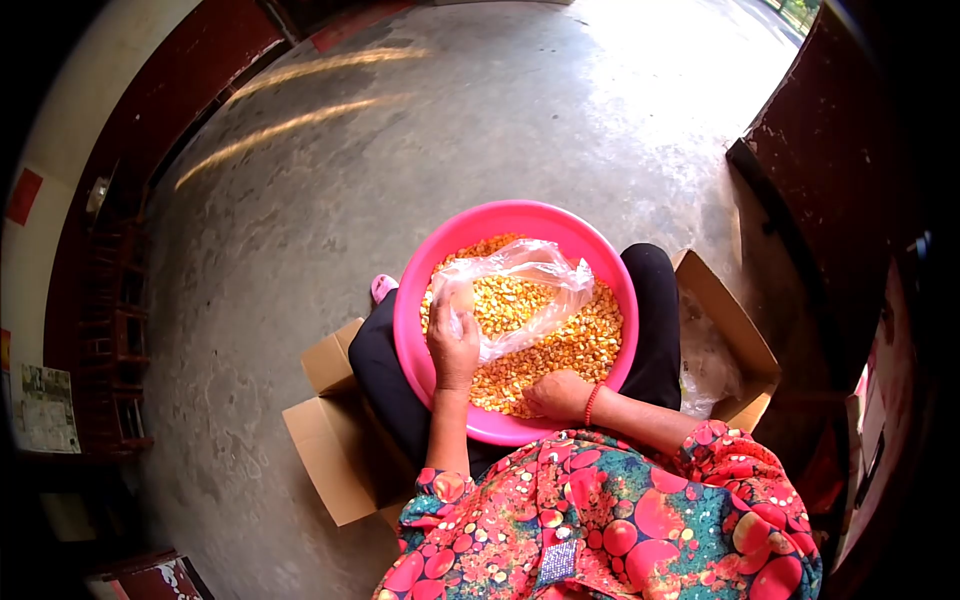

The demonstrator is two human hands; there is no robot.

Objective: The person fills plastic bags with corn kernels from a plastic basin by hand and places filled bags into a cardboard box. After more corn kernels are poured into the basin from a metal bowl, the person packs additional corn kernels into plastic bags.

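Observation:
A pink plastic basin (622,262) rests on my lap, holding a layer of yellow-orange corn kernels (580,345). A clear plastic bag (545,262) lies with its mouth spread over the corn, and kernels show within its opening. At the basin's left side, my left hand (453,345) grips the near-left edge of the bag, thumb inside the rim. My right hand (560,394) is curled down into the kernels near the basin's front edge, its fingertips partly buried. A red beaded bracelet (592,403) circles the right wrist.
An open cardboard box (335,445) stands left of my legs. Another box (735,330) on the right contains clear plastic bags (708,360). Concrete floor (290,250) stretches ahead. Wooden stools (120,300) line the left wall; a dark red door (830,150) is at right.

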